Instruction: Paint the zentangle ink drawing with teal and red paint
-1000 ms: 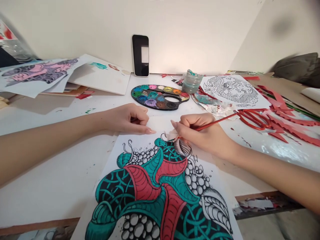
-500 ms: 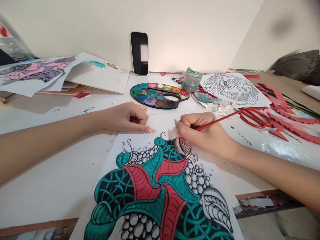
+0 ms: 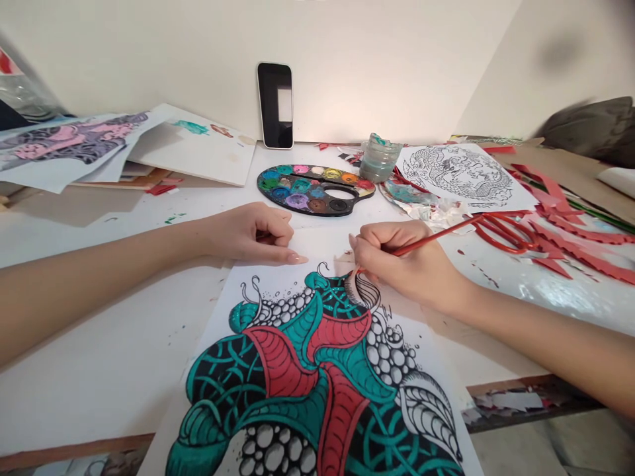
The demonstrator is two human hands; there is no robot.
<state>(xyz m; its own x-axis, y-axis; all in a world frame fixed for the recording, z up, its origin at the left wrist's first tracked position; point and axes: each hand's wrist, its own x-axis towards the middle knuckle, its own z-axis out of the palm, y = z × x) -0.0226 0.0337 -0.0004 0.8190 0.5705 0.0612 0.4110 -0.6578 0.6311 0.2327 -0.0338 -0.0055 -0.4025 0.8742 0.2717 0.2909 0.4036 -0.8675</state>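
My right hand is shut on a thin red-handled paintbrush, its tip touching the top of an ink-and-paint drawing on white paper. The drawing shows teal, red and black swirling forms with grey-white beads. My left hand lies curled on the table at the sheet's top edge, holding nothing. Its long pale fingernail points toward the brush hand. The brush tip is partly hidden by my fingers.
Beyond the hands stand a paint palette, a glass jar and a phone against the wall. To the right lie a dragon line drawing, red scissors and red cut paper strips. Painted sheets overlap at left.
My right hand has shifted slightly up and to the right, with the brush tip still at the drawing. The whole view has drifted slightly. My left hand stays in place.
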